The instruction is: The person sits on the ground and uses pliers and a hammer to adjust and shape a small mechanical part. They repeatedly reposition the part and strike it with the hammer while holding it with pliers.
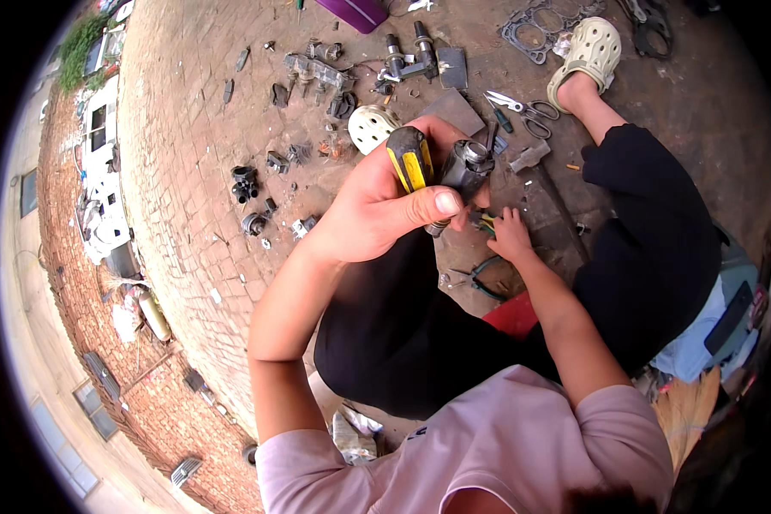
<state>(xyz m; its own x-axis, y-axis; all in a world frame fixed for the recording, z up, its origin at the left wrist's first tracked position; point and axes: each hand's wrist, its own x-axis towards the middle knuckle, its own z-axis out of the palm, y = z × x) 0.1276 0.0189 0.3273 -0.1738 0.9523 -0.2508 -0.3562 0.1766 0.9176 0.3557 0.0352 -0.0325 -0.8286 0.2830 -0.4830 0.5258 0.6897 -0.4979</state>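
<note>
Loose mechanical parts [317,73] already lay apart on the brick floor [188,128], while above it my left hand [381,206] gripped a yellow-and-black screwdriver [414,163] and a dark cylindrical metal part [465,173], by my judgement unfinished, and my right hand [511,237] seemingly gripped a green-and-yellow tool [487,223].

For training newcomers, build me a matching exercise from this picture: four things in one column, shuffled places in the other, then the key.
1. Yellow-and-black tool handle
2. Purple straight-edged object
3. Grey-headed hammer with long dark shaft
4. Smooth red surface

A. Between the black-trousered legs
B. In the left hand
C. Right of the right hand
D. Picture's top edge

Pairs: 1-B, 2-D, 3-C, 4-A
</note>
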